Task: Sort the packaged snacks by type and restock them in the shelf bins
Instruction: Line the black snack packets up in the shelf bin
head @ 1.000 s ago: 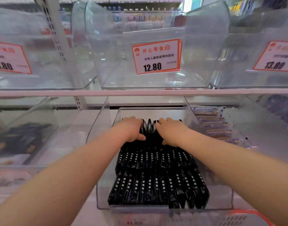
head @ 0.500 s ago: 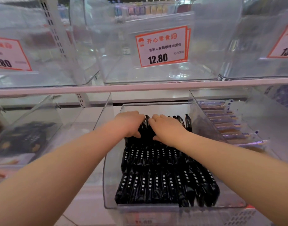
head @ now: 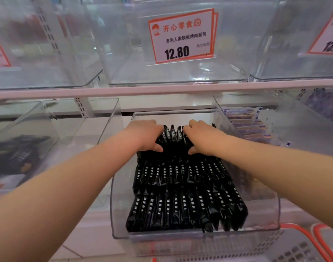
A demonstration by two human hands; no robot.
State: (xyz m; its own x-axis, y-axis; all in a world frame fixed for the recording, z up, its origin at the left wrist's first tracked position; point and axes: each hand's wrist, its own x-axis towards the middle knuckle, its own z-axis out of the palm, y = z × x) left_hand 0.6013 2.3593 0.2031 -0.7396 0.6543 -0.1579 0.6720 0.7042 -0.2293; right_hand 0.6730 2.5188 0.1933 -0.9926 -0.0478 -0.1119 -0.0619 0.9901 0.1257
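Nearest me, two full rows of black snack packets (head: 186, 197) are lying flat in the clear middle bin (head: 271, 214) on the lower shelf, looking tidy. Behind them, a third row is standing on edge at the bin's back, and both hands are working it: the left hand (head: 145, 137) and the right hand (head: 203, 138) are each curling fingers over the packet tops with thumbs tucked under, gripping the bunch from either side. The slippery film worries me; if either grip is loosening, the upright packets could be toppling forward onto the flat rows. Squeezing too hard might be crushing the contents. Beyond, the upper bin (head: 180, 76) with the 12.80 price tag (head: 181, 35) is sitting bare.
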